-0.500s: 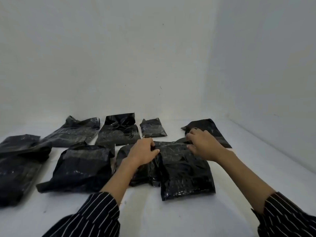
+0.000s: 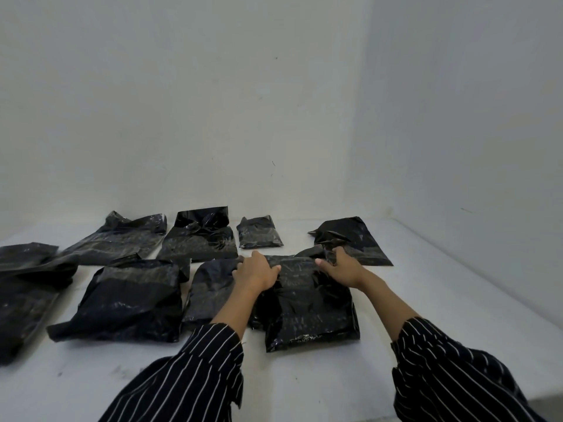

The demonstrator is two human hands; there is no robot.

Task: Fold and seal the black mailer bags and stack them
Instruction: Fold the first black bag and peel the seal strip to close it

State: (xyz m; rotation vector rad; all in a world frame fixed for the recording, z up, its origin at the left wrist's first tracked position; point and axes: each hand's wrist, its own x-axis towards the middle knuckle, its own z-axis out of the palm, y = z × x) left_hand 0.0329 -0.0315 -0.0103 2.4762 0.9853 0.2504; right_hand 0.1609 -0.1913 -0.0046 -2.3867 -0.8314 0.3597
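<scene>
A filled black mailer bag (image 2: 307, 312) lies in front of me on the white surface, partly over another black bag (image 2: 207, 293) to its left. My left hand (image 2: 256, 274) grips the bag's far edge at the left. My right hand (image 2: 342, 268) holds the crumpled flap at the far right corner. Several more black mailer bags lie spread around: one (image 2: 128, 300) at my left, one (image 2: 353, 239) beyond my right hand, a small one (image 2: 259, 233) at the back.
More black bags lie at the back (image 2: 199, 236), back left (image 2: 118, 236) and far left (image 2: 21, 293). White walls (image 2: 274, 102) close the back and right side. The white surface (image 2: 304, 385) runs toward me.
Both hands have shifted slightly along the bag's far edge. My right hand has drawn a little toward me with the flap, and the view has moved closer.
</scene>
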